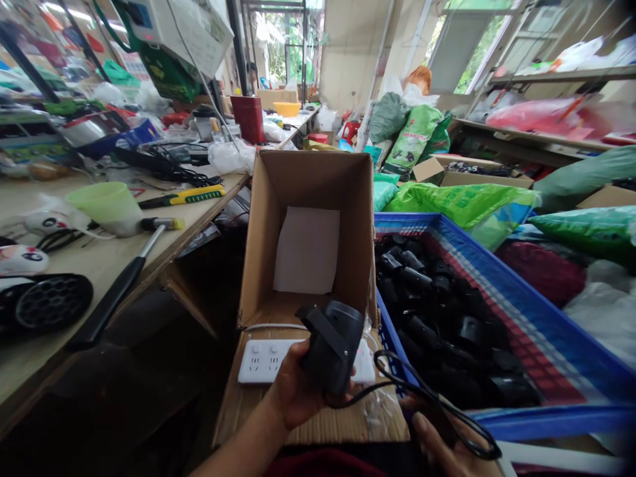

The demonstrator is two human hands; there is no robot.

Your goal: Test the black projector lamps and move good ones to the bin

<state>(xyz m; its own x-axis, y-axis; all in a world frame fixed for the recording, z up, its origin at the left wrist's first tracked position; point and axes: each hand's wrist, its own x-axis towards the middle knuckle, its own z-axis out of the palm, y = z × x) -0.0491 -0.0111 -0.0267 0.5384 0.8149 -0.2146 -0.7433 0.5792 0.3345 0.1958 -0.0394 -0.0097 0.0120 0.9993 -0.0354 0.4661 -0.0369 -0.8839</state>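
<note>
In a crowded workshop, we stand between a long wooden worktop (89, 265) on our left and a blue plastic crate (497, 291) heaped with black moulded plastic parts (437, 311), with bulging green plastic sacks (457, 202) piled beyond it. Straight ahead sits an open brown cardboard box (308, 199), a white paper sheet (307, 250) lying inside it. A cardboard flap (318, 424) before the box carries a white power strip (263, 362). Our hands are apart. Our left hand (293, 391) grips a black plastic handheld device (332, 344) just in front of the box, above the strip. Its black cord (437, 404) loops across our right hand (442, 447), beside the crate; whether those fingers grip it, we cannot tell.
</note>
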